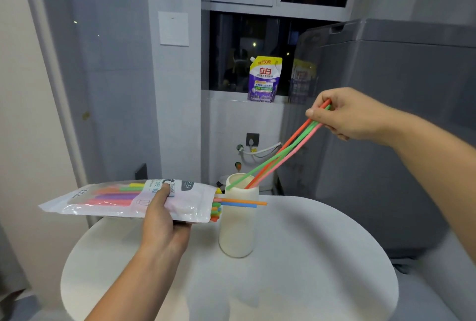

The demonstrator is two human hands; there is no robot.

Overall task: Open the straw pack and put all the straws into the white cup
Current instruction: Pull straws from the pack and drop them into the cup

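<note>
The left hand (164,220) grips the open straw pack (123,198) level – loose straws (239,203) already jut out and could spill onto the round table (309,269). The white cup (238,225) stands beside it. The right hand (353,114) pinches three straws (280,155), tips inside the cup – a sideways tug might topple it.

Left hand (164,217), right hand (347,115): both curled.

Purple detergent pouch (264,79) on windowsill, grey washing machine (386,114) beside.

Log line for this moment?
left hand holds straw pack | right hand pinches three straws, lower ends at white cup rim | pack open, not empty
</note>
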